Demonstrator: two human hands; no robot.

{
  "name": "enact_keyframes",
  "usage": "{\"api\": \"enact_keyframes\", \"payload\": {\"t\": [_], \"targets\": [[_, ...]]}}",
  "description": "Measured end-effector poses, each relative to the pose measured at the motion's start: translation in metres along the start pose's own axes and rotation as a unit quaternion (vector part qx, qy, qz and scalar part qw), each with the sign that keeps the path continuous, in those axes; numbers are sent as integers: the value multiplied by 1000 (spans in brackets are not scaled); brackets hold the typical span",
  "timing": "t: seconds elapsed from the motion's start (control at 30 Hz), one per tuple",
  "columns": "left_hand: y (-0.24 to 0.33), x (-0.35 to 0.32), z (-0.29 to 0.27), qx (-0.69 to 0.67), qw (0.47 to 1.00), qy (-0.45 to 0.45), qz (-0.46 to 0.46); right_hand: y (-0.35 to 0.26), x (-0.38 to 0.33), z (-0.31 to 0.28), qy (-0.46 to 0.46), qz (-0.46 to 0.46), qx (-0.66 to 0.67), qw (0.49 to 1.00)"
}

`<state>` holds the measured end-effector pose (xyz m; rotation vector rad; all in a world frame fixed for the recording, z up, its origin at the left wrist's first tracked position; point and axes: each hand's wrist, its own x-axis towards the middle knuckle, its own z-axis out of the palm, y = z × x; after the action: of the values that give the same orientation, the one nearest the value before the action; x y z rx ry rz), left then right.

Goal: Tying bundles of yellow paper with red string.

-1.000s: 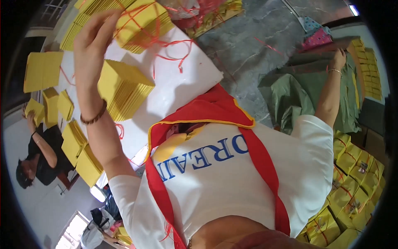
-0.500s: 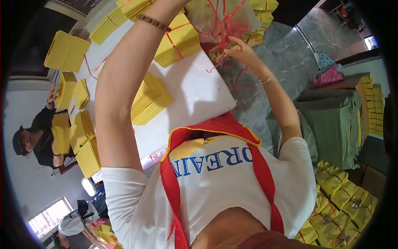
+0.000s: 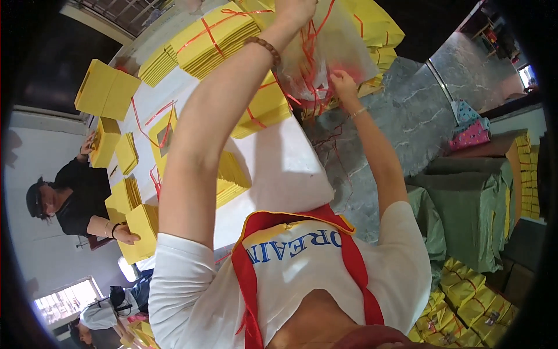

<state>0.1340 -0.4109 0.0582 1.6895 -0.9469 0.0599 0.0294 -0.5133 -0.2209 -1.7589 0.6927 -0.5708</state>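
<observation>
A translucent plastic bag [image 3: 349,55] hangs by the table's far right corner, with red plastic ribbons [image 3: 309,52] strung down over it. My right hand [image 3: 345,87] is closed at the lower part of the bag, its fingers pinched by the ends of the ribbons. Higher up, my left hand [image 3: 295,13] is curled at the top edge of the view, beside the ribbons. Its fingertips are partly cut off, so what it holds is hidden. Under my left forearm sits a ribbon-tied stack of yellow paper [image 3: 264,110].
More yellow stacks [image 3: 218,38] line the white table [image 3: 285,168]. At left, a person in black [image 3: 81,189] handles yellow stacks; another person [image 3: 110,314] bends farther down. Green-wrapped boxes [image 3: 465,203] and tied yellow bundles [image 3: 465,302] stand on the right.
My left hand has come down into view at the top. My right hand has moved lower along the bag. The person in black now has a hand on a nearer yellow stack.
</observation>
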Motion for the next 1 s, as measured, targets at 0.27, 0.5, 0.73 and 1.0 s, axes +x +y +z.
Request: {"api": "enact_keyframes", "payload": {"t": [0.27,0.5,0.73,1.0], "targets": [[-48,8,3,17,991,65,-114,-14,56,62,16,107,-204,973],[-84,3,62,-122,969,141,-160,6,14,17,-8,71,98,993],[-156,-58,104,61,903,-61,-421,-62,-52,-24,-60,51,213,974],[-135,-50,75,345,860,-376,-32,-76,-58,-36,-89,65,223,968]]}}
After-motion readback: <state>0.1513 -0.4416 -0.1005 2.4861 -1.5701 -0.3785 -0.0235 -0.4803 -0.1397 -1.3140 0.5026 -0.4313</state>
